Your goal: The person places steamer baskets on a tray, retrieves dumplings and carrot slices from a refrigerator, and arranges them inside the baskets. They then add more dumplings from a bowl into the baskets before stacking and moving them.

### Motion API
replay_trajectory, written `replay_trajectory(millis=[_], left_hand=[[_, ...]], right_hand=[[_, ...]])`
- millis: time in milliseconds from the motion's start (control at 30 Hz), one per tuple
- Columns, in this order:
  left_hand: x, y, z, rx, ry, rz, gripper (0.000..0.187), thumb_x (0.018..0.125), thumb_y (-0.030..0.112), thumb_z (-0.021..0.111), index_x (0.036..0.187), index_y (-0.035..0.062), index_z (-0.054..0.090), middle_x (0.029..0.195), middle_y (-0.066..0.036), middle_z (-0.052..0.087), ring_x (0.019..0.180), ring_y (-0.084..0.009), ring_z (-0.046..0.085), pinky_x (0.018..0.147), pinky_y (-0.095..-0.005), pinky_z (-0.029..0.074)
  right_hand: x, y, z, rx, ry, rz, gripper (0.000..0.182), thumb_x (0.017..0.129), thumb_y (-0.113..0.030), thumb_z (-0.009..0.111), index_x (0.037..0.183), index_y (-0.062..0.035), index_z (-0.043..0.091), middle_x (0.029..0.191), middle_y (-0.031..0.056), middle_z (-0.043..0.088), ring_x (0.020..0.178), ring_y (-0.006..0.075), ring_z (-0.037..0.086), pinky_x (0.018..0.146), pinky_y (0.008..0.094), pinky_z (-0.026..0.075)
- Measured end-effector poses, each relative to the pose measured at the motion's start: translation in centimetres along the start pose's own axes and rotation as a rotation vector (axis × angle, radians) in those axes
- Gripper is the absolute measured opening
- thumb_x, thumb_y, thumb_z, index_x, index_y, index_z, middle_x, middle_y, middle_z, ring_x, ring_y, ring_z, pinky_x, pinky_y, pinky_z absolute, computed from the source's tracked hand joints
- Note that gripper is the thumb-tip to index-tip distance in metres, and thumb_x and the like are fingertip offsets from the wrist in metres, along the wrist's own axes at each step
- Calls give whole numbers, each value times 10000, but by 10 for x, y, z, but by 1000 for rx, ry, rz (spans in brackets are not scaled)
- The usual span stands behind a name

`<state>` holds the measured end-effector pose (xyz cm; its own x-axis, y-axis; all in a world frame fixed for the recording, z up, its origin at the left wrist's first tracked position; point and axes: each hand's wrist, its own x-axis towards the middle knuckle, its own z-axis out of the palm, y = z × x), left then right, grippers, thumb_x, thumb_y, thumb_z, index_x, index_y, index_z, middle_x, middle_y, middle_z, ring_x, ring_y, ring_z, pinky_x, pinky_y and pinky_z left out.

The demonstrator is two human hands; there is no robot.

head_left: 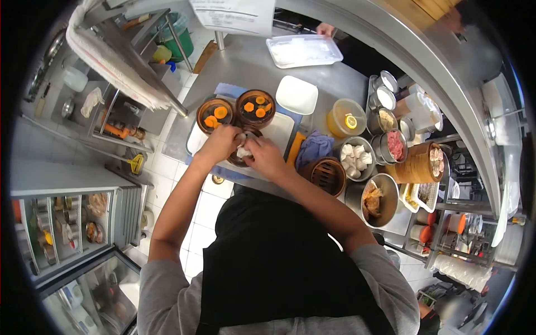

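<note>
My left hand (219, 147) and my right hand (264, 157) meet over a small round brown basket, much of it hidden under them. Between the fingertips is a small soft white lump (244, 152); what it is cannot be made out. Both hands look closed in a pinch around it. Just beyond stand two more round brown baskets, a left basket (201, 124) and a right basket (254, 124), each with several orange carrot slices (220, 113) on a dark base. All three are on a white tray (282, 134).
To the right are a blue cloth (314, 148), a slatted steamer basket (328, 176), a bowl of white pieces (355, 160), a tub with a lemon slice (350, 121) and a large metal bowl (392, 195). A white container (297, 95) sits farther back. Another person's hand (325, 29) touches a clear tray (304, 51).
</note>
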<state>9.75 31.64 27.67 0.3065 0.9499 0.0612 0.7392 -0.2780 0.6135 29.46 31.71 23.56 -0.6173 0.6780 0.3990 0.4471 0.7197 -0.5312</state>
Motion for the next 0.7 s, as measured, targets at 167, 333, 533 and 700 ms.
replay_trajectory(millis=[167,333,533,700], left_hand=[[6,8,0,-29,-42,-94,225,855,81,673,1044,-39,685,919,-256,681,871,-415,670,759,-469,520],[5,32,0,10,124,1,314,853,44,698,1151,-42,652,1034,-236,680,832,-373,683,728,-420,537],[50,127,38,-287,-120,97,341,896,137,689,1213,19,647,991,-172,694,828,-235,659,745,-360,513],[99,145,105,-411,-211,259,372,893,169,698,1234,29,641,1034,-166,700,885,-223,658,786,-359,523]], right_hand=[[-11,8,-22,-88,235,-45,288,757,-175,778,947,-93,578,914,111,602,866,339,628,762,445,517],[-57,49,-165,-216,1,545,126,873,-148,649,990,-111,676,922,155,708,828,361,686,729,454,548],[-127,122,-217,-120,-255,589,397,722,-150,736,1118,-131,709,1117,178,698,1048,350,664,897,454,524],[-139,146,-190,-264,-292,454,388,706,-103,752,1090,-127,696,1101,150,615,1061,362,622,909,447,521]])
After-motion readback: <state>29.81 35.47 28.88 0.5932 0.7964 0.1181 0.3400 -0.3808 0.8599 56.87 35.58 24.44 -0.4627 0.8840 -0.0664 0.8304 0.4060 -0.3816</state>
